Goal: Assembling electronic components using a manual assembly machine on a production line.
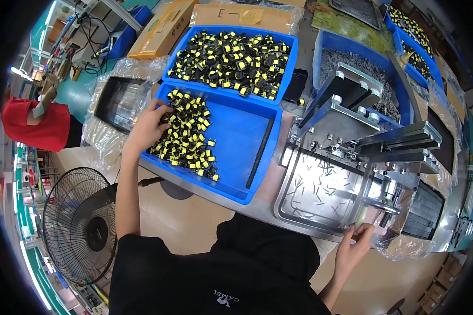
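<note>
My left hand [148,125] reaches into the near blue bin [242,136], its fingers on a heap of small black and yellow parts [186,134] at the bin's left side. Whether the fingers have closed on any part I cannot tell. My right hand [355,239] is at the front right corner of a shallow metal tray [294,210], with the fingers pinched around a small pale knob at the base of the metal fixture [373,136]. A thin black rod [261,152] lies in the bin's right half.
A second blue bin [231,55] full of the same parts sits behind the first. Blue bins of grey metal pieces [352,60] stand at the back right. Cardboard boxes [160,29] are at the back. A floor fan [79,226] stands at lower left; another person in red [37,123] works at left.
</note>
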### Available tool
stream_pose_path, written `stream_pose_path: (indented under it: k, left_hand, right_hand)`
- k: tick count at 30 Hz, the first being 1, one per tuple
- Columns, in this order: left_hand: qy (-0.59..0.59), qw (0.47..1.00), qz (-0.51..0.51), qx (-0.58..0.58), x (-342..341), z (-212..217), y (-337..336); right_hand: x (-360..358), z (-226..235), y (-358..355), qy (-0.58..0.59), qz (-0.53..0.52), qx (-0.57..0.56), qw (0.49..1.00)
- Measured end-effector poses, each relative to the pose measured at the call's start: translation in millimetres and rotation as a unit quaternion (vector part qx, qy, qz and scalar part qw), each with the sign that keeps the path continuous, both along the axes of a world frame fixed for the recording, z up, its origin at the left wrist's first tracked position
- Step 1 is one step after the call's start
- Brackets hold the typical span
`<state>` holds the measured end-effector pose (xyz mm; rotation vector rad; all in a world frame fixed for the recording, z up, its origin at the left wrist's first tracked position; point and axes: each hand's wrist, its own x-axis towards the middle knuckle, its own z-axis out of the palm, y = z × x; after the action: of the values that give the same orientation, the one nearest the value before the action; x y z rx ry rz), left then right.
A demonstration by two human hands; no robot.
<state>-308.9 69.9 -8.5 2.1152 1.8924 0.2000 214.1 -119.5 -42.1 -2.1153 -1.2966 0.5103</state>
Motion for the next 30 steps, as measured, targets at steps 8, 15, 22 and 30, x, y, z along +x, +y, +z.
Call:
stream_pose_path:
  k: [8,15,22,30]
  left_hand:
    - [0.102,0.993,-0.053,0.016,-10.5,2.4,-11.7]
    - [0.048,0.998,0.014,-0.048,-17.6,10.3,-12.0]
    - [-0.062,0.996,0.044,0.047,-3.1,8.9,-19.8]
    - [-0.418,0.906,0.001,0.068,92.1,37.6,-30.6]
  right_hand:
    - [1.7,-1.2,-1.3,-0.025,0.013,0.011,1.0]
    - [-0.1,-1.0,-0.4,-0.008,0.01,0.022,1.0]
    - [0.1,0.4,0.8,-0.01,0.012,0.022,1.0]
    - [-2.6,5.9,-0.6,0.044,-0.018,0.006,0.999]
